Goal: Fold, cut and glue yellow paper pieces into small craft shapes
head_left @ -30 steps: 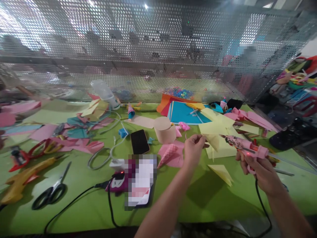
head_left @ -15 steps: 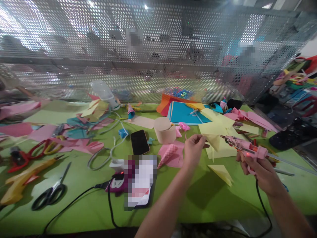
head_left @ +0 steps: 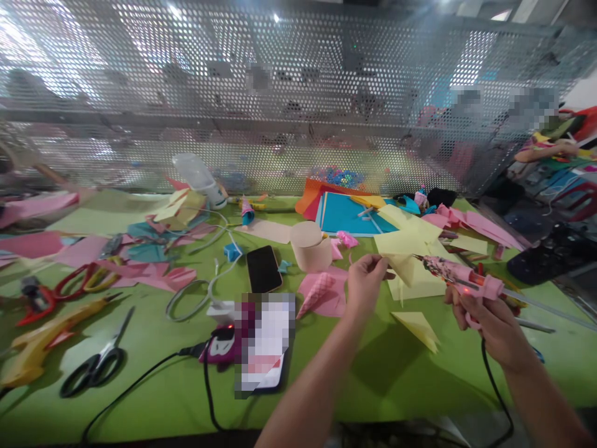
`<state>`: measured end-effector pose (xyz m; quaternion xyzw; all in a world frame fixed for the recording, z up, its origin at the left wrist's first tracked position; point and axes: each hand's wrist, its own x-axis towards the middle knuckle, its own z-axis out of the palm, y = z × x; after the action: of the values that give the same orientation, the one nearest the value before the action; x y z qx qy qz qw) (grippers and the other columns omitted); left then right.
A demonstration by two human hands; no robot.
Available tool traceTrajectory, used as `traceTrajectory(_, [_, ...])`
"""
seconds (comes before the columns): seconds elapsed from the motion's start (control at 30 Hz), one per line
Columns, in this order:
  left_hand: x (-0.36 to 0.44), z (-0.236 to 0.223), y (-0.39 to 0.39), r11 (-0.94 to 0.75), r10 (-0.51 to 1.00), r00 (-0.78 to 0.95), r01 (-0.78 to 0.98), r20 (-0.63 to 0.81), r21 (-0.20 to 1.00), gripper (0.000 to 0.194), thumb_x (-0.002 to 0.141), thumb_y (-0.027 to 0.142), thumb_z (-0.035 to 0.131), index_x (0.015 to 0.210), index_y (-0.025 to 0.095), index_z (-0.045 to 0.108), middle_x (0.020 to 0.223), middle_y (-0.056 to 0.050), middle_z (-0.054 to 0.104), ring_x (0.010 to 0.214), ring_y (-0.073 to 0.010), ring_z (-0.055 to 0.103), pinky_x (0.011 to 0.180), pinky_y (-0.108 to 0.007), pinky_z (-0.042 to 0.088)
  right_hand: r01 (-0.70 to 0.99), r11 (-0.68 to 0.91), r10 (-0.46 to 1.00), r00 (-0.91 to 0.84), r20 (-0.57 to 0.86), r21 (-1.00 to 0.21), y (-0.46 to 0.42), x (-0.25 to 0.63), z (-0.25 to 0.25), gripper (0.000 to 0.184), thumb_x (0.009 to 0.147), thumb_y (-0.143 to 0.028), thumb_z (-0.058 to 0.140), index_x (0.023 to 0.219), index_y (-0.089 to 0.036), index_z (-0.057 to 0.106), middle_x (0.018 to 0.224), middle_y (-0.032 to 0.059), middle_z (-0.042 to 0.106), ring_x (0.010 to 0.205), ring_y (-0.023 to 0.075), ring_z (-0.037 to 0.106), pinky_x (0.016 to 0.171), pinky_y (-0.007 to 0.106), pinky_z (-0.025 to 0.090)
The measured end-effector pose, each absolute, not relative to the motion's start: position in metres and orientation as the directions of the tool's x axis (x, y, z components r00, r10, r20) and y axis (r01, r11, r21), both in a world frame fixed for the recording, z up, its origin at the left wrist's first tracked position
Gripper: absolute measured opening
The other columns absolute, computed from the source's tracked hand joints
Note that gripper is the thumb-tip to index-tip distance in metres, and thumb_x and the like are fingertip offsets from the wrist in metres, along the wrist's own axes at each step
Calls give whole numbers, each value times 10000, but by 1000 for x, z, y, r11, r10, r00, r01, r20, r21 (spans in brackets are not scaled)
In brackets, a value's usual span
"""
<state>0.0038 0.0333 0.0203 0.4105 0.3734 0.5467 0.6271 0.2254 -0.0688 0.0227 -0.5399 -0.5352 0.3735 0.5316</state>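
two grips stay unchanged: left fingers [head_left: 374, 264] pinch yellow paper [head_left: 402, 267], right fingers [head_left: 459, 313] hold glue gun [head_left: 461, 277]

far-left pink sheet [head_left: 30, 246] shifted, co-worker's forearm [head_left: 536, 153] at right moved

- White glare is flooding me through the perforated screen [head_left: 261, 140], harshest upper left, with small points of light up top.
- Down on the counter [head_left: 172, 398], I've got softer, middling light; a broad, soft-edged shadow pools right of centre.
- Red glow on the glue gun [head_left: 466, 280], there!
- Pixel blocks mask the phone [head_left: 268, 345].
- Edges stretch for me; beyond the screen, everything's hazy.
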Motion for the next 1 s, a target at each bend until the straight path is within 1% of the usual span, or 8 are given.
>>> traceTrajectory(0.27, [4,16,34,62,991,131,-364,-15,929,205,825,340,743,828,136,727,823,-57,734,664,-146,713,677,-260,585,237,167,975,102,196,-957,-70,229,20,317,964,-522,607,914,-223,700,691,12,604,565,154,491,586,326,404])
traceTrajectory(0.4, [4,18,34,57,990,143,-398,1,916,203,817,335,747,810,134,723,794,-41,719,635,-127,684,668,-257,588,223,159,979,92,183,-962,-71,228,22,314,954,-522,619,883,-229,708,729,39,629,582,173,504,586,352,399])
traceTrajectory(0.5, [3,20,34,62,991,132,-406,-9,912,206,794,326,763,768,130,703,766,-31,704,603,-123,674,644,-256,580,188,174,970,135,201,-967,-71,227,24,323,930,-536,649,841,-230,700,719,43,625,582,176,516,576,351,403])
traceTrajectory(0.57, [3,21,34,65,993,120,-404,-18,912,209,788,324,768,759,128,700,752,-30,699,597,-125,674,635,-254,575,138,172,967,168,194,-975,-73,228,25,329,923,-545,650,846,-230,704,765,47,645,547,151,491,543,338,393])
traceTrajectory(0.77, [2,19,36,89,991,126,-392,-42,916,240,781,364,789,808,132,733,778,-39,734,626,-141,705,662,-260,583,-16,135,957,263,126,-991,-90,248,38,357,929,-557,596,962,-236,747,984,81,707,469,98,436,410,305,282])
traceTrajectory(0.83, [1,17,37,83,992,116,-364,-43,928,256,778,379,797,830,133,745,792,-40,745,638,-139,711,674,-258,589,-50,129,942,320,106,-990,-102,267,46,383,913,-586,607,1005,-234,729,919,80,712,449,100,425,373,290,232])
traceTrajectory(0.93, [0,14,40,81,995,87,-348,-54,934,336,720,430,851,838,132,747,780,-34,749,599,-130,694,659,-265,594,-29,143,854,509,108,-989,-124,310,55,429,848,-613,681,1020,-219,694,714,49,675,405,112,425,343,268,169])
traceTrajectory(1.0, [-1,13,42,86,994,88,-341,-60,936,380,691,453,873,845,129,747,778,-35,752,597,-134,695,657,-271,596,-30,43,769,639,14,-999,-141,346,54,435,847,-609,692,981,-195,695,611,30,638,342,102,375,327,270,170])
